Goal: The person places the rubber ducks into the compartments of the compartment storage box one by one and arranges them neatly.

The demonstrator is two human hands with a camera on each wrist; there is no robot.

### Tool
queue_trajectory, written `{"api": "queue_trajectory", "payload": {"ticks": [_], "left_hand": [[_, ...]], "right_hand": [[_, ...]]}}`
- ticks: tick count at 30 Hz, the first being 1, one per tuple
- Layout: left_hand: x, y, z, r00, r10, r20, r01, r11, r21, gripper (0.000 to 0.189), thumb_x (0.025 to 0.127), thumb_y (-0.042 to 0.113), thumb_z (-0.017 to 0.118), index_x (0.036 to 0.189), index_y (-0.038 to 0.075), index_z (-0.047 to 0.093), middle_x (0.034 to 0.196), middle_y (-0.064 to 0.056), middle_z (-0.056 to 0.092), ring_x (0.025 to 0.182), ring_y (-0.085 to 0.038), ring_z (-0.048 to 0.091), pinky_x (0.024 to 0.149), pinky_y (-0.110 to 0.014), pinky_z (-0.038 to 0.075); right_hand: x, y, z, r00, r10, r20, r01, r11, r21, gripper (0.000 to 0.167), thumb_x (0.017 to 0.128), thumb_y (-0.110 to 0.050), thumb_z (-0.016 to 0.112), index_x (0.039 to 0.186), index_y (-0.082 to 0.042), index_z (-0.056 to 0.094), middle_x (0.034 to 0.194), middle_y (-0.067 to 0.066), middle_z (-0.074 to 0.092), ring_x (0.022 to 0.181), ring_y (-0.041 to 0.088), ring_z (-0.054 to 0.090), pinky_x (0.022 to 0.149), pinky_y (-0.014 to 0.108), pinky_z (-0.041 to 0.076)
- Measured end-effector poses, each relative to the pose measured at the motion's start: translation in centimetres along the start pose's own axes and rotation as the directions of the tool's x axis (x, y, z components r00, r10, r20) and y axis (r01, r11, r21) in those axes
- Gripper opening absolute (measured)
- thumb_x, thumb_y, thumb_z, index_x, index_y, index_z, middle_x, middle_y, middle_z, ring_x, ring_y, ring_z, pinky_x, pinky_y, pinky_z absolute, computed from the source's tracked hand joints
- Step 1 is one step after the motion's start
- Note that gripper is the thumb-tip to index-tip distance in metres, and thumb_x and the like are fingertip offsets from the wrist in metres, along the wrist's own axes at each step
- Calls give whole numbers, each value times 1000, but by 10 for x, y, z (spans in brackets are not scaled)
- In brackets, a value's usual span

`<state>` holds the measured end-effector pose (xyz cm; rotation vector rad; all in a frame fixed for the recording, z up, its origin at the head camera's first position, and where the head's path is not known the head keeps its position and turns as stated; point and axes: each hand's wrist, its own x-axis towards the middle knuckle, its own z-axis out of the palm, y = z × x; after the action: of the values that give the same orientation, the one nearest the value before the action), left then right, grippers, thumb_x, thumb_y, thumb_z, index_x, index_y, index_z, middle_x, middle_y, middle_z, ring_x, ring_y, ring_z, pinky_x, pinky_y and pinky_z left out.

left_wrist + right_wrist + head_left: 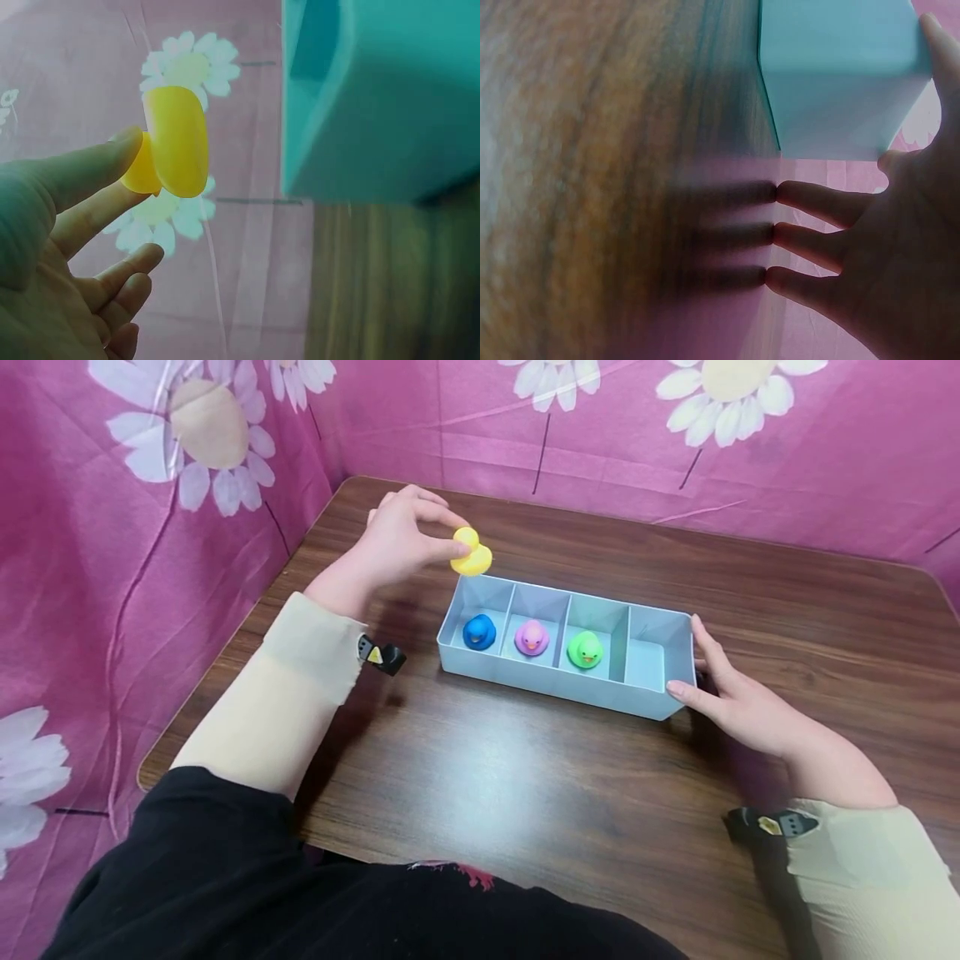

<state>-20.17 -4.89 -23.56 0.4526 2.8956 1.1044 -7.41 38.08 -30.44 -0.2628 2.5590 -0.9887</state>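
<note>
My left hand (408,531) pinches a yellow rubber duck (472,560) between thumb and forefinger, in the air just beyond the left end of a light-blue divided box (555,683). In the left wrist view the duck (180,142) shows its flat underside, and the other fingers are loosely curled. My right hand (746,706) holds the box's right end, thumb at the near corner and forefinger at the far one. The right wrist view shows its other fingertips (784,193) down on the table. From left, the box holds a blue duck (479,632), a pink duck (532,637) and a green duck (585,649).
The rightmost compartment (647,662) has bare walls and floor. The box stands on a dark wooden table (480,777) with rounded corners. Pink cloth (450,418) printed with white daisies hangs along the back and left sides. Each wrist wears a strapped camera (381,655).
</note>
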Motion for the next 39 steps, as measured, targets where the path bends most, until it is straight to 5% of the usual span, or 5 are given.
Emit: {"api": "queue_trajectory", "payload": {"ticks": [6, 17, 39], "left_hand": [[9, 23, 13, 998, 62, 12, -62, 998, 5, 31, 85, 41, 77, 113, 25, 77, 128, 9, 53, 125, -13, 35, 103, -37, 18], [19, 55, 39, 990, 86, 114, -89, 996, 26, 30, 85, 44, 76, 112, 30, 77, 126, 10, 55, 124, -13, 37, 101, -39, 19], [21, 107, 96, 957, 166, 237, -191, 978, 86, 27, 86, 50, 74, 111, 39, 75, 123, 15, 52, 120, -10, 37, 94, -32, 24]], "right_hand": [[0, 1, 0, 1000, 3, 4, -3, 1000, 7, 90, 102, -33, 55, 150, -48, -20, 154, 30, 21, 139, 48, 23, 103, 67, 18], [-1, 3, 1, 1000, 10, 2, -10, 1000, 0, 89, 102, -35, 55, 149, -51, -19, 152, 30, 25, 138, 47, 25, 103, 67, 20], [1, -1, -3, 999, 39, 9, -38, 999, -18, 90, 101, -39, 55, 148, -52, -21, 154, 28, 23, 139, 47, 23, 103, 69, 20]]}}
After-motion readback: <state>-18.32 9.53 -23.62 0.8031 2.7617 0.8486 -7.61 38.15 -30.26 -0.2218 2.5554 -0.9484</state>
